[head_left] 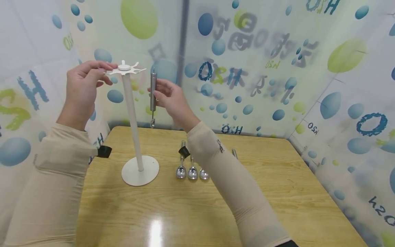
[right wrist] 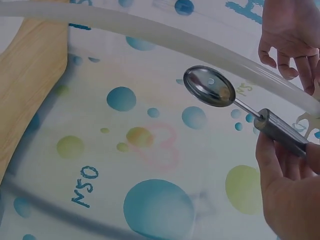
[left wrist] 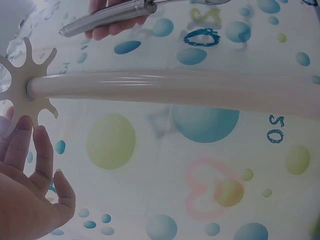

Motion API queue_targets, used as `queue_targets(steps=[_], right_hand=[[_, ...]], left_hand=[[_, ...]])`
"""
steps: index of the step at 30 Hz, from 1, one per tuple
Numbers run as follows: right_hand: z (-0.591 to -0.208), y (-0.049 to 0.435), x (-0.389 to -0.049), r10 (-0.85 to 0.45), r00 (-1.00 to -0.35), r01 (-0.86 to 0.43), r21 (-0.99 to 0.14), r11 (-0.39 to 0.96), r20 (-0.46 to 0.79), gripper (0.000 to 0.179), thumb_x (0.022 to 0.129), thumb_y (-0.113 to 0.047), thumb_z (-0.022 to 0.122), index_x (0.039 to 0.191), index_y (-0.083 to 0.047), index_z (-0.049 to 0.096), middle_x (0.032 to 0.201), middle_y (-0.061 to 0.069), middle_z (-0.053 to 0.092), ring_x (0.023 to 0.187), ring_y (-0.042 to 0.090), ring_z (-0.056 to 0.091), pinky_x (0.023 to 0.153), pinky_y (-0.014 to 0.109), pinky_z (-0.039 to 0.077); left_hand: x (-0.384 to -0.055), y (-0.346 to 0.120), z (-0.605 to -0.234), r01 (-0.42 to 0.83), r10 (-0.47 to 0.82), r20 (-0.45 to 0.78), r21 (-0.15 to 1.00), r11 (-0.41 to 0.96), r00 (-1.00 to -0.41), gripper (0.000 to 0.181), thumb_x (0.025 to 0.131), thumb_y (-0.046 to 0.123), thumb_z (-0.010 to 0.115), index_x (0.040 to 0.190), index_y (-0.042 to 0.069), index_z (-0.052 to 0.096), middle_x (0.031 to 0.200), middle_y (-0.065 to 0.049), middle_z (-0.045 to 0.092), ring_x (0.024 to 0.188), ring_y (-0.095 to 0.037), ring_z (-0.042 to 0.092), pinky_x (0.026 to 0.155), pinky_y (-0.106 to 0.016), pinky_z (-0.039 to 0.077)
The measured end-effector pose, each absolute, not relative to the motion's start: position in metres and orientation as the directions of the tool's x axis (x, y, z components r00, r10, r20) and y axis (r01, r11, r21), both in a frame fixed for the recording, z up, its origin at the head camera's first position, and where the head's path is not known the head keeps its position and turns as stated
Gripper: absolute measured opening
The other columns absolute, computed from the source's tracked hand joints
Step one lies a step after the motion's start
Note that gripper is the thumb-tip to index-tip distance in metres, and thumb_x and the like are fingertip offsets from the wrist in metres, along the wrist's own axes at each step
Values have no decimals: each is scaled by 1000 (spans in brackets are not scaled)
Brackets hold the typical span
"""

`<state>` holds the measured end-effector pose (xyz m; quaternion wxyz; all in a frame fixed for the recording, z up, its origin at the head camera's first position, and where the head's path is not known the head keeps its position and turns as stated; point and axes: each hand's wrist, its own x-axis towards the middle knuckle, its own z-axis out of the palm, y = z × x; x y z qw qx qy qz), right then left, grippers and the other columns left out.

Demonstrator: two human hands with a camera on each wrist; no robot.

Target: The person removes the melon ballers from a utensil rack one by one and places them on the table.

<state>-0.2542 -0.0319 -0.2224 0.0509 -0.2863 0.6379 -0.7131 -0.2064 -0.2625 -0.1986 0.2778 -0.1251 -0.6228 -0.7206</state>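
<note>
A white stand (head_left: 132, 116) with a round base and a ring of curved hooks (head_left: 124, 71) on top rises at the table's left. My left hand (head_left: 82, 87) pinches one of the hooks on its left side between thumb and fingers. To the right of the pole, my right hand (head_left: 172, 99) grips a metal scoop (head_left: 153, 91) by its thick cylindrical handle. The scoop hangs bowl down, close to the hooks but apart from them. Its shiny rounded bowl (right wrist: 207, 86) shows clearly in the right wrist view, beside the pole.
Several more metal utensils lie on the wooden table (head_left: 132, 209). Three rounded bowls, such as the leftmost scoop (head_left: 181, 172), line up right of the base. Another handle (head_left: 235, 153) shows past my right sleeve, which hides part of them. Patterned curtains (head_left: 277, 92) enclose the table.
</note>
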Motion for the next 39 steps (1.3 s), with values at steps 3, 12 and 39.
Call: queue_targets(steps=[3,12,39], right_hand=[[-226,-22,-255,-441,-829,-293,-939,-181,344,35,103,-4,57,138,-5,57,124,11,67,118,28,63,88,33,57],[-243,2,-259,-424,-849,-297,-949,-107,314,32,101,-5,61,133,-4,58,123,15,66,114,28,64,88,37,58],[-291,65,-263,-408,-900,-185,-982,47,150,39,99,-4,65,136,-1,54,110,12,60,95,24,66,84,42,59]], left_hand=[[-207,-262,-199,560,-247,529,826,-69,-812,22,102,10,56,103,-3,73,111,-4,74,75,-18,61,83,-27,39],[-209,-261,-199,576,-251,544,814,-74,-801,21,101,9,56,101,-3,73,111,-5,74,73,-18,61,83,-28,39],[-206,-262,-201,568,-257,538,821,-54,-803,22,101,9,55,102,-2,74,110,-4,74,74,-18,61,81,-26,38]])
